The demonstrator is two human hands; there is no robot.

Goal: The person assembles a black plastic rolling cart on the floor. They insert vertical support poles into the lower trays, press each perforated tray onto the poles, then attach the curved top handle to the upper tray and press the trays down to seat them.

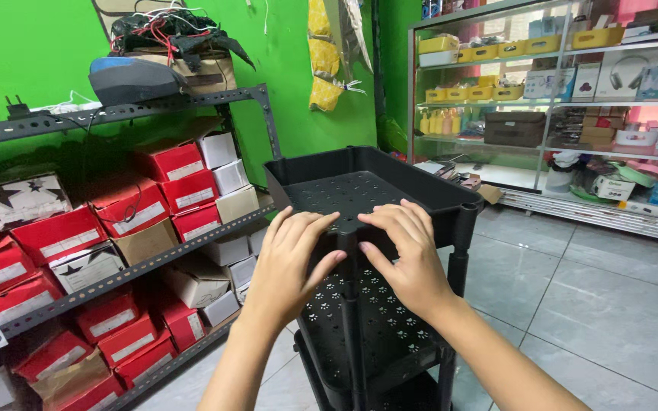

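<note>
Two tiers of my black plastic rack (pixel 390 335) are stacked; my left hand (pixel 289 259) and right hand (pixel 407 255) press flat, fingers spread, on the top tray (pixel 321 164).

Two bare forearms enter from about six o'clock, with no sleeve, watch, ring or glove showing on either. The left hand (pixel 292 255) and right hand (pixel 405 247) have slim fingers with short, unpainted nails.
</note>
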